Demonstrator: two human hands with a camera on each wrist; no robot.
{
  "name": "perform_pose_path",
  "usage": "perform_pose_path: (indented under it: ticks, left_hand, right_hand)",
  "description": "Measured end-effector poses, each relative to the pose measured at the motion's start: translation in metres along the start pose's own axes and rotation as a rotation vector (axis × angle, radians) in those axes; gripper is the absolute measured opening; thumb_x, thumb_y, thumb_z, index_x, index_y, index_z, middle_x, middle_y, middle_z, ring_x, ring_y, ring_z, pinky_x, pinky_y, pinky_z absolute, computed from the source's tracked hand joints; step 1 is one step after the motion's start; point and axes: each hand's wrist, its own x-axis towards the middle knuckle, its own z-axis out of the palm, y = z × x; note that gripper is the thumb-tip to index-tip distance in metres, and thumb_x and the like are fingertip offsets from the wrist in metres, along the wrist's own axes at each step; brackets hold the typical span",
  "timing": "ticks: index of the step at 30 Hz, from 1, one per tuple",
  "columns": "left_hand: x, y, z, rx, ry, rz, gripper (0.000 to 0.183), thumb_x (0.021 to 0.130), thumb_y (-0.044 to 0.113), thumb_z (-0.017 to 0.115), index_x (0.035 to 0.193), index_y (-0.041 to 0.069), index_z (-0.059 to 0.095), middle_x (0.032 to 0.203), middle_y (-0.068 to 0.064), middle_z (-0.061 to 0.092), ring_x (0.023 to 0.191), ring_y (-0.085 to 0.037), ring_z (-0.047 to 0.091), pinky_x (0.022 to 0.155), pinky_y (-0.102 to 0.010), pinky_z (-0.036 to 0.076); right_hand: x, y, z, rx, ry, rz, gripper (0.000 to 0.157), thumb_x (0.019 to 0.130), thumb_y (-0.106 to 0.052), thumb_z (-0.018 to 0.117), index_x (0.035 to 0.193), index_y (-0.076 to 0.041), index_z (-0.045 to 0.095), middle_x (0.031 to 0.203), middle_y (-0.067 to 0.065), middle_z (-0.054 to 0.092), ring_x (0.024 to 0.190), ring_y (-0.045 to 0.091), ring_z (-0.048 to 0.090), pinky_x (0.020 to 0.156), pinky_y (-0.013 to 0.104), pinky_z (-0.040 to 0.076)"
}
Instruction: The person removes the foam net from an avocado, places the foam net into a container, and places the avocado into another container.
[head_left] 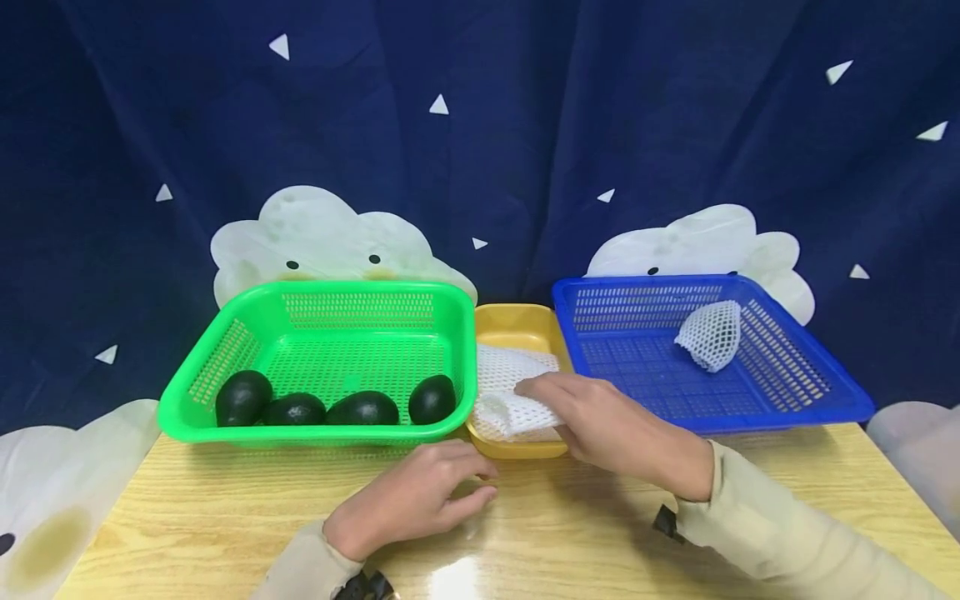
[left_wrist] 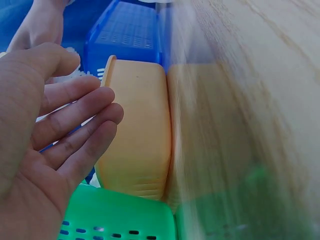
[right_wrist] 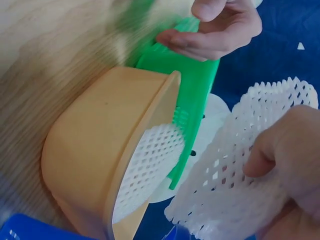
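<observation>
Over the yellow tub (head_left: 517, 327), fingers (head_left: 534, 387) pinch white foam netting (head_left: 504, 407).

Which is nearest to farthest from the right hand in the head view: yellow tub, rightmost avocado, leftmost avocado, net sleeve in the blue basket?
From the right hand:
1. Yellow tub, directly under the fingers, centre.
2. Rightmost avocado, to its left, in the green basket's near right corner.
3. Net sleeve in the blue basket, up and to the right.
4. Leftmost avocado, far left of the green basket.

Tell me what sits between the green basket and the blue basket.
A yellow tub holding white foam nets sits between the green basket and the blue basket, clearest in the head view. The right hand pinches one net.
</observation>
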Motion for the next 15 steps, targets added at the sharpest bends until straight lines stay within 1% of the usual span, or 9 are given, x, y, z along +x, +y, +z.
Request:
perform_pose_path:
  ticks: [4,8,15]
  left_hand:
    - [0.000,0.001,-0.001,0.005,0.000,-0.001,0.023,0.103,0.033,0.064,0.112,0.016,0.077,0.107,0.008,0.077,0.100,-0.002,0.071,0.090,-0.020,0.058]
    - [0.001,0.001,-0.001,0.010,0.003,0.003,0.024,0.103,0.033,0.064,0.113,0.016,0.077,0.107,0.009,0.077,0.100,-0.002,0.071,0.090,-0.020,0.058]
    - [0.000,0.002,-0.002,0.014,0.001,0.004,0.023,0.103,0.033,0.064,0.113,0.017,0.077,0.106,0.009,0.076,0.100,-0.002,0.071,0.089,-0.019,0.058]
  right_hand:
    - [0.006,0.006,0.001,-0.017,-0.011,0.031,0.059,0.077,0.015,0.071,0.131,-0.007,0.062,0.115,0.004,0.075,0.107,0.019,0.073,0.091,0.036,0.062]
    - [0.011,0.010,0.002,-0.005,-0.018,0.062,0.057,0.080,0.012,0.070,0.133,-0.007,0.061,0.118,0.004,0.074,0.109,0.020,0.072,0.093,0.038,0.062]
    - [0.019,0.015,0.008,0.010,-0.032,0.123,0.052,0.088,0.012,0.058,0.136,-0.010,0.059,0.119,0.002,0.072,0.105,0.017,0.072,0.089,0.035,0.062]
